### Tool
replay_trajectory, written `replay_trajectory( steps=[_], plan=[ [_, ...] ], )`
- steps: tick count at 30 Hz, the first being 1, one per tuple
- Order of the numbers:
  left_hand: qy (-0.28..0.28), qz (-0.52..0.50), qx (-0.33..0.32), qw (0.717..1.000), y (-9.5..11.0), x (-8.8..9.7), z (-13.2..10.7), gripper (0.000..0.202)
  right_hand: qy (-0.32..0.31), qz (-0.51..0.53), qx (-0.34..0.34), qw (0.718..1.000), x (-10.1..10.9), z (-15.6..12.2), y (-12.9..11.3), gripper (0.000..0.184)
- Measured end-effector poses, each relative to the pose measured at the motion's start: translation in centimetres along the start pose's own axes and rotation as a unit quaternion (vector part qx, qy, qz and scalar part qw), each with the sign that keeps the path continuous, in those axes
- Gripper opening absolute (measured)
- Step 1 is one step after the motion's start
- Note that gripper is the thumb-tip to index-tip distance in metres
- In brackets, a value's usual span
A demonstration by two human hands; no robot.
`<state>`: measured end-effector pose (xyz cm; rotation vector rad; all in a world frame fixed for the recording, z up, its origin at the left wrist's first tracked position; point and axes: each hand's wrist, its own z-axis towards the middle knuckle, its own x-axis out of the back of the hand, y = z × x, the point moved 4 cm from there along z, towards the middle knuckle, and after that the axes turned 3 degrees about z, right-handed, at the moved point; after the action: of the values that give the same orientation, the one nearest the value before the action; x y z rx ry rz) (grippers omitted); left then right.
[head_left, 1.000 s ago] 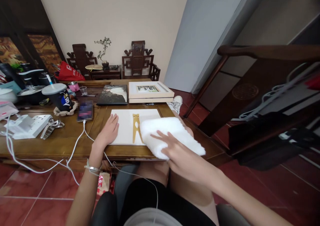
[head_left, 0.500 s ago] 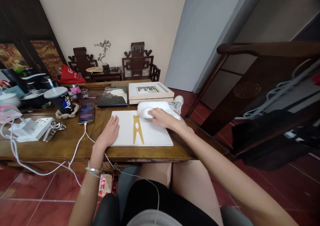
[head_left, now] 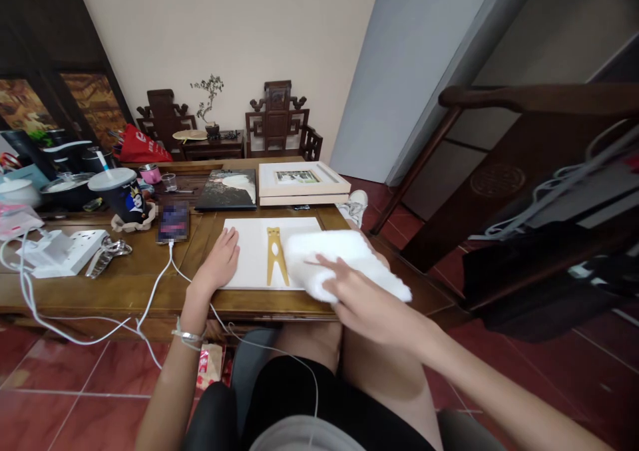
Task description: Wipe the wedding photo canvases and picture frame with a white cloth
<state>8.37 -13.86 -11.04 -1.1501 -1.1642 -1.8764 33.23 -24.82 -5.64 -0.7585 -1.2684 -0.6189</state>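
Observation:
A white rectangular board [head_left: 247,255] lies flat near the table's front edge. On its middle is a gold, two-legged shape [head_left: 275,257] with a small oval gap. My left hand [head_left: 222,259] rests with fingers stretched out on the board's left edge. In my right hand [head_left: 357,298] is a fluffy white cloth [head_left: 329,248], gripped at its near side. The cloth covers the right part of the board and hangs past its right edge. Some of my right fingers are hidden in the cloth.
Behind the board lie a dark picture panel [head_left: 228,190] and stacked pale frames [head_left: 303,183]. Leftward are a charging phone [head_left: 172,223], a lidded cup [head_left: 122,195], a power strip [head_left: 74,255] and a hair clip [head_left: 107,255]. White cables trail over the table edge.
My right hand has drawn the cloth from the board's far right corner toward me, down to its near right side. My left hand stays on the left edge.

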Motion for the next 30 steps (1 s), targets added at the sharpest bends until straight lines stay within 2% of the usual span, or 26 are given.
replay_trajectory(
  steps=[4,7,10,16,19,21,23,25,30],
  plan=[
    [0.010,0.001,-0.002,1.000,-0.3,-0.1,0.1,0.054,-0.004,0.045,0.022,0.999,0.2,-3.3,-2.4,0.033],
    [0.012,-0.003,-0.006,1.000,-0.4,-0.2,0.1,0.054,-0.010,0.056,0.018,0.998,0.5,-2.9,-2.4,0.034],
    [0.008,-0.003,-0.005,1.000,-0.3,-0.2,0.1,0.055,-0.028,0.026,-0.011,0.999,0.5,-0.1,-0.8,0.030],
    [0.005,-0.006,-0.002,1.000,-0.3,-0.1,0.0,0.054,-0.021,-0.015,-0.083,0.996,0.1,8.7,3.6,0.027],
    [0.005,-0.008,-0.008,1.000,-0.5,-0.2,0.0,0.054,-0.005,-0.023,-0.099,0.995,-0.1,11.7,4.0,0.029],
    [0.008,-0.006,-0.007,1.000,-0.6,-0.3,0.1,0.054,-0.005,-0.022,-0.092,0.995,-0.5,12.3,3.3,0.032],
    [0.011,-0.004,-0.006,1.000,-0.7,-0.3,0.1,0.054,0.000,-0.021,-0.075,0.997,-0.8,11.6,2.1,0.034],
    [0.011,-0.004,-0.005,1.000,-0.6,-0.4,0.1,0.054,0.007,-0.019,-0.046,0.999,-0.9,9.9,0.4,0.035],
    [-0.001,-0.001,0.007,1.000,-0.2,-0.1,0.0,0.056,-0.019,0.014,0.008,1.000,-0.5,2.9,-4.2,0.037]
  ],
)
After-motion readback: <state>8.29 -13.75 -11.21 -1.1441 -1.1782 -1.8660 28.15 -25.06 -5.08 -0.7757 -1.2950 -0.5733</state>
